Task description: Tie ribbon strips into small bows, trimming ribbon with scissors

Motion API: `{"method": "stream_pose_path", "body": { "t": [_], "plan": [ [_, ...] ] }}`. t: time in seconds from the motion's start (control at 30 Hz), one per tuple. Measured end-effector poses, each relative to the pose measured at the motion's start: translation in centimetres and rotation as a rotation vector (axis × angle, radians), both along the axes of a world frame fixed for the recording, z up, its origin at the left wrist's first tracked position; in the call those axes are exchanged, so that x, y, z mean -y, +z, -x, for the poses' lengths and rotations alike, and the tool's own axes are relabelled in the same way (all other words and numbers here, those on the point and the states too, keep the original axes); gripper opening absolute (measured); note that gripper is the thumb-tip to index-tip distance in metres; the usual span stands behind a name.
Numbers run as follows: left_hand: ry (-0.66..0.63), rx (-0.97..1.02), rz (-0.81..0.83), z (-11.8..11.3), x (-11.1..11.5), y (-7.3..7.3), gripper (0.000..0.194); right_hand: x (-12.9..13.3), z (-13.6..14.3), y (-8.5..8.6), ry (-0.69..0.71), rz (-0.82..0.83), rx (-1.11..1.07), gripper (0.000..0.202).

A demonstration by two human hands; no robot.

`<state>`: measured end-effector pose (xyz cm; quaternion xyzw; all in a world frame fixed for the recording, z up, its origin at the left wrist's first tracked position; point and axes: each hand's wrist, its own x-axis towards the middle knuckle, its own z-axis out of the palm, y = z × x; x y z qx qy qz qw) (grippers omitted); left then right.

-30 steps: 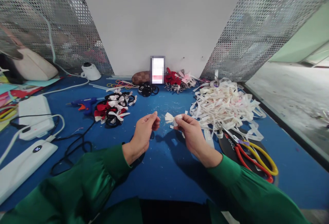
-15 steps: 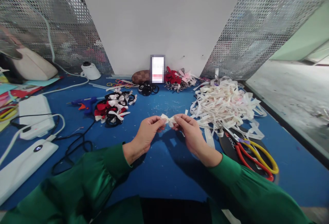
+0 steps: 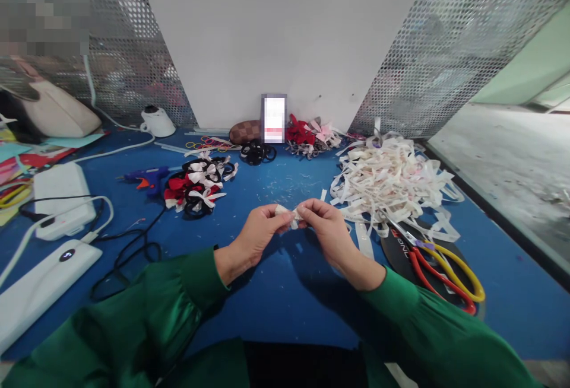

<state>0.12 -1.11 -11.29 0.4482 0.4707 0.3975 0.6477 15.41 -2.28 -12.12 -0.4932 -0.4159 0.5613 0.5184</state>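
A small white ribbon bow [image 3: 280,209] is held between both hands over the middle of the blue table. My left hand [image 3: 259,232] pinches its left side, thumb across the front. My right hand [image 3: 327,228] pinches the right side, its fingertips close to the left thumb. Fingers cover much of the bow. Right of the hands lies a large heap of white printed ribbon [image 3: 387,174]. Finished-looking black hair ties with white and red bows [image 3: 198,183] lie in a pile to the left.
Scissors with red and yellow handles [image 3: 445,269] rest on a black pad at right. A blue glue gun [image 3: 151,179], white power bank [image 3: 48,287] and cables lie left. A phone [image 3: 274,118] stands at the back beside red bows [image 3: 300,132].
My left thumb has moved right over the bow's centre, and the fingertips of both hands are closer together. More of the bow is covered.
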Motion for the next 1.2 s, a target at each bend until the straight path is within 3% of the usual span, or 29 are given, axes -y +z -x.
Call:
{"method": "stream_pose_path", "body": {
  "t": [0.47,0.97,1.2],
  "plan": [
    [0.053,0.034,-0.014,0.02,-0.08,0.08,0.031,-0.33,-0.41,-0.43,-0.018,-0.028,-0.024,0.027],
    [-0.041,-0.019,0.085,-0.09,0.1,-0.06,0.027,-0.03,0.04,-0.33,-0.014,-0.039,0.038,0.023],
    [0.034,-0.006,0.074,0.04,-0.04,-0.07,0.03,0.01,0.13,-0.26,0.044,-0.018,-0.001,0.026]
  ]
}}
